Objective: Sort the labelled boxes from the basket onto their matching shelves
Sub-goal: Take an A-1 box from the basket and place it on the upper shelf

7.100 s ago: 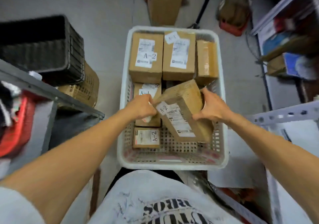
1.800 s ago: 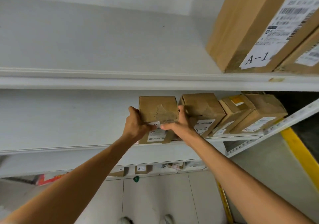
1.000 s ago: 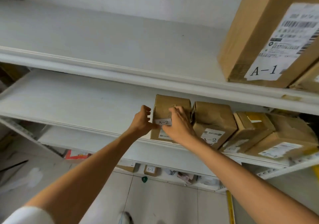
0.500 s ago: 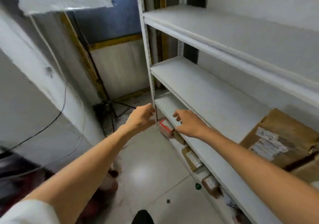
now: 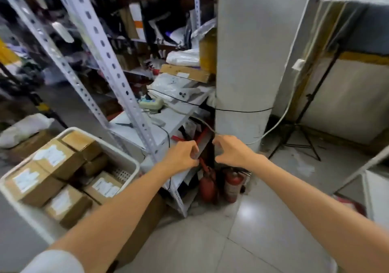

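Note:
The white basket (image 5: 128,163) stands at the lower left with several brown labelled boxes (image 5: 56,157) inside; their white labels are too blurred to read. My left hand (image 5: 182,155) and my right hand (image 5: 230,151) hang in the air in the middle of the view, to the right of the basket, apart from each other. Both have loosely curled fingers and hold nothing. The sorting shelves are out of view.
A perforated metal rack (image 5: 117,77) full of clutter rises just behind the basket. A white pillar (image 5: 246,62) stands ahead, with two red fire extinguishers (image 5: 221,183) at its foot. A tripod stand (image 5: 299,129) is at the right. Tiled floor (image 5: 242,241) lies below my arms.
The view has swung away from the shelf with the A-2 boxes to the basket and the cluttered rack. Both hands let go of the box earlier and stay empty.

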Demonstrator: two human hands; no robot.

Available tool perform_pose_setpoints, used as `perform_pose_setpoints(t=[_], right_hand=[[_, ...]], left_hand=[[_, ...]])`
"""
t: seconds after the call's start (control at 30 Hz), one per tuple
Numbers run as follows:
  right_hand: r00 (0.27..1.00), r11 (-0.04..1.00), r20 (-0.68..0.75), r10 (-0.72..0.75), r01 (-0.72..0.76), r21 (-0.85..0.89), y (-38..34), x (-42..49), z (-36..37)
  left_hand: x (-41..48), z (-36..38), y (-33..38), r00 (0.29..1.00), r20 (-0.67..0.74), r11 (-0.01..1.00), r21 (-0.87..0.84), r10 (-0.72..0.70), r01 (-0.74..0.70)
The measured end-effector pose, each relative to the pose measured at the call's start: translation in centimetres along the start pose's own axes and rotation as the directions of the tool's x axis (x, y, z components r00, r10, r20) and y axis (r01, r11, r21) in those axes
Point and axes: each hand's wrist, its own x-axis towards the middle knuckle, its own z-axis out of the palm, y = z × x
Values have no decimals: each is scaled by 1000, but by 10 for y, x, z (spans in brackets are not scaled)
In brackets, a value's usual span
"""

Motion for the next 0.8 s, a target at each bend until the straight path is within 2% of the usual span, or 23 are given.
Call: perform_pose_setpoints(t=[0.13,0.3,0.5,0.8], right_hand=[[972,982,144,-183,186,-7,-87,50,43],[879,915,293,-376,402,-31,-192,88,100],[801,855,382,-460,516,-54,-297,118,163],[701,807,540,-465,587,-68,-372,178,214]], left_hand=[[-58,-21,-80,978,-33,978,10,-206,207],[-143,-39,-173,914,-59,916,-34,-400,399],[-232,-54,-262,784,-172,802,-174,-596,572],[-269,-65,-345,663,-148,672,-298,-734,678]])
